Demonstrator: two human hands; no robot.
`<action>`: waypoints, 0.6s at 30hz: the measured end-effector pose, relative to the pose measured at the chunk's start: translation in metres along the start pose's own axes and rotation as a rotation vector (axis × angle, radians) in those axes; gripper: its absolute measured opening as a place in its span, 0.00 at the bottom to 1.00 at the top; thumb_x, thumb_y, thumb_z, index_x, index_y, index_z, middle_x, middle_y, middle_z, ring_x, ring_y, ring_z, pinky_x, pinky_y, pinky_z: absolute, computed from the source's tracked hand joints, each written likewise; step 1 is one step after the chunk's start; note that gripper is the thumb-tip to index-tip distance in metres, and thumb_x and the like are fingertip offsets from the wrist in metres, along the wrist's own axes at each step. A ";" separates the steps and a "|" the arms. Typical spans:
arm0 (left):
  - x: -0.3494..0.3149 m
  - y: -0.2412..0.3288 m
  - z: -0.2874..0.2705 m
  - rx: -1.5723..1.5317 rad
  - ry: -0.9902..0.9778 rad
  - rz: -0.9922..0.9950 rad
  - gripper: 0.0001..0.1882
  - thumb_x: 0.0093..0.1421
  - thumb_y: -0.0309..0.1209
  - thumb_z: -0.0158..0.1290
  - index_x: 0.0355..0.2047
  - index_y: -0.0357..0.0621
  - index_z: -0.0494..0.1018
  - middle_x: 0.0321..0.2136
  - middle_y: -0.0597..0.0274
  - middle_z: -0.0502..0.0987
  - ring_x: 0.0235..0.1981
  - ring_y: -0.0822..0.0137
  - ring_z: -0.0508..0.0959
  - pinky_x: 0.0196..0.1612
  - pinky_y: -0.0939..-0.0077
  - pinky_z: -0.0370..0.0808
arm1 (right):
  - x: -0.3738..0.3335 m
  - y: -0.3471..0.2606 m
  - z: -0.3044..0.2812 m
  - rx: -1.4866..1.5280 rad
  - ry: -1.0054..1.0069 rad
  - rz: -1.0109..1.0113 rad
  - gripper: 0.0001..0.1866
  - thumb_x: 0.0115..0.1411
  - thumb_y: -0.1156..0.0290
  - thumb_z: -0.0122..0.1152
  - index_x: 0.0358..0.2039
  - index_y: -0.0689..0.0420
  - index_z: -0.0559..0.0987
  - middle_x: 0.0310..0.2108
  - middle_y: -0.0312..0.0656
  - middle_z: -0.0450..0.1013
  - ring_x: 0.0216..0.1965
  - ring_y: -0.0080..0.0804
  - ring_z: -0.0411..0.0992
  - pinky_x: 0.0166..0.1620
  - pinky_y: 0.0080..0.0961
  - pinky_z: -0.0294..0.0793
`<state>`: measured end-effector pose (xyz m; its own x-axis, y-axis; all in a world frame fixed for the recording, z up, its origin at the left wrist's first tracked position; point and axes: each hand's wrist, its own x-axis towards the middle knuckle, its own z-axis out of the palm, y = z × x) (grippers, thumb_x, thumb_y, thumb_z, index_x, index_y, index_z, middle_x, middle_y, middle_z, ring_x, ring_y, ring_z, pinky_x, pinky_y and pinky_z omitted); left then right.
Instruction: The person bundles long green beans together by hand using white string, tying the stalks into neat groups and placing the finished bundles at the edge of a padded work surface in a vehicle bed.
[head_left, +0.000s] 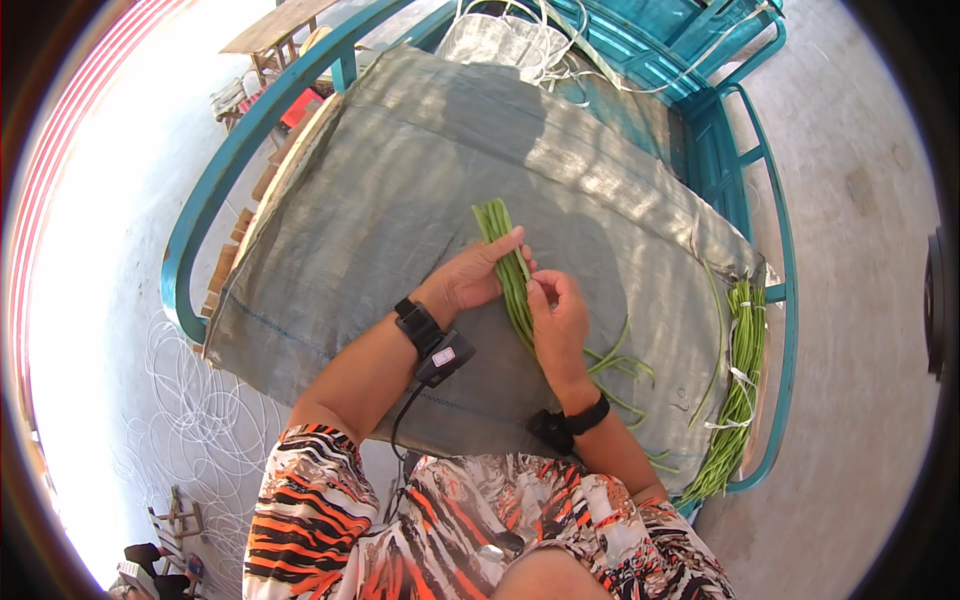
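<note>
A bunch of green long beans (516,297) is held upright at a slant over the middle of a grey woven sheet. My left hand (474,276) wraps round its upper part, thumb laid across the front. Just to the right and lower, my right hand (561,322) is closed, thumb and forefinger pinching at a bean along the bunch's side. The lower ends of the beans pass behind my right hand. Several loose long beans (622,366) trail on the sheet beyond it. Near the right edge lies a larger bundle of long beans (742,385), tied with white strips.
The grey sheet (400,170) covers a cart bed framed by blue-green metal rails (203,206). White straps (545,45) heap at the far end. Tangled white string (200,420) lies on the floor to the left. A wooden table (272,28) stands at the far left.
</note>
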<state>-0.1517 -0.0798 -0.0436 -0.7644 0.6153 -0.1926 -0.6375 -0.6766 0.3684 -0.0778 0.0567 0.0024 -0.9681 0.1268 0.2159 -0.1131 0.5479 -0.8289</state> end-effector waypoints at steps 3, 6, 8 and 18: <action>0.001 0.001 0.000 0.002 -0.008 -0.014 0.11 0.61 0.40 0.53 0.33 0.47 0.70 0.30 0.65 0.74 0.35 0.66 0.74 0.43 0.68 0.74 | 0.002 -0.001 0.001 0.038 0.043 0.039 0.06 0.55 0.71 0.58 0.33 0.58 0.76 0.29 0.40 0.74 0.29 0.31 0.71 0.35 0.27 0.69; 0.001 0.001 -0.002 -0.020 -0.054 -0.039 0.12 0.60 0.41 0.53 0.33 0.46 0.71 0.31 0.63 0.74 0.35 0.65 0.74 0.44 0.68 0.74 | 0.004 -0.005 0.000 0.163 0.119 0.063 0.05 0.56 0.72 0.58 0.33 0.59 0.76 0.28 0.38 0.73 0.28 0.28 0.71 0.35 0.25 0.69; 0.001 0.001 -0.004 -0.019 -0.035 -0.031 0.13 0.60 0.42 0.53 0.33 0.46 0.71 0.31 0.63 0.74 0.35 0.64 0.74 0.44 0.67 0.74 | 0.004 -0.005 0.000 0.182 0.142 0.030 0.05 0.56 0.73 0.58 0.33 0.59 0.76 0.28 0.38 0.73 0.28 0.28 0.71 0.34 0.24 0.69; 0.001 0.000 -0.002 -0.035 -0.020 -0.006 0.12 0.59 0.42 0.54 0.32 0.47 0.72 0.31 0.63 0.74 0.36 0.64 0.74 0.44 0.67 0.73 | -0.003 0.006 0.000 -0.106 -0.027 -0.075 0.05 0.57 0.73 0.58 0.33 0.60 0.76 0.29 0.38 0.73 0.26 0.25 0.70 0.33 0.22 0.69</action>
<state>-0.1522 -0.0798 -0.0453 -0.7587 0.6271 -0.1765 -0.6454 -0.6866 0.3348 -0.0752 0.0598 -0.0030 -0.9636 0.0610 0.2602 -0.1624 0.6394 -0.7515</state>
